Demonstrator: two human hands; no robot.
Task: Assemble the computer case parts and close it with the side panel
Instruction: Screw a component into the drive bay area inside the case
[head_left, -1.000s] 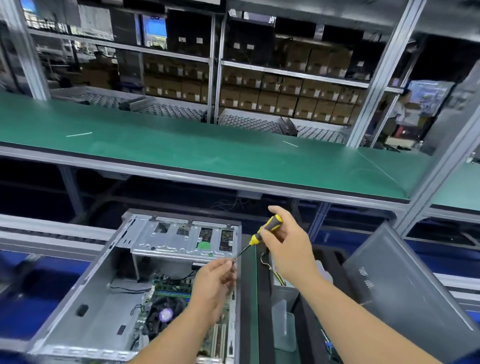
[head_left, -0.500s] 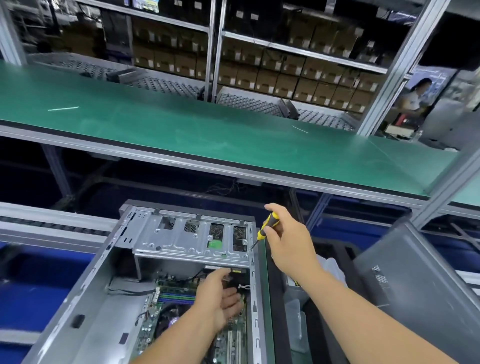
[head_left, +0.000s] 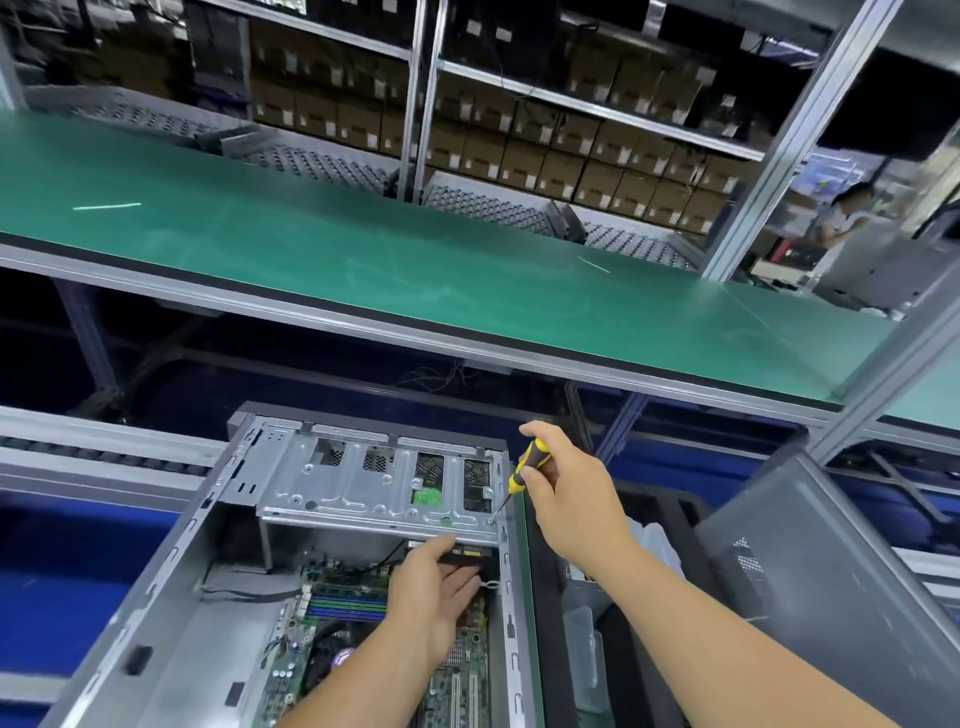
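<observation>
An open grey computer case (head_left: 171, 582) lies on its side before me, its motherboard (head_left: 343, 613) showing. A silver drive cage (head_left: 374, 488) spans the case's far end. My right hand (head_left: 566, 493) grips a yellow-and-black screwdriver (head_left: 527, 462), whose tip touches the cage's near right corner. Under that corner my left hand (head_left: 431, 592) reaches into the case, fingers against a black drive (head_left: 465, 553) below the cage. The grey side panel (head_left: 831, 587) leans at the right, apart from the case.
A green-topped bench (head_left: 415, 260) runs across above the case, held by aluminium posts. Shelves of cardboard boxes (head_left: 571, 150) fill the back. A clear plastic bin (head_left: 587, 639) sits right of the case. A person (head_left: 847, 213) works at far right.
My left hand dropped from the screwdriver's tip into the case under the drive cage. The right hand brought the screwdriver down until its tip met the cage's corner.
</observation>
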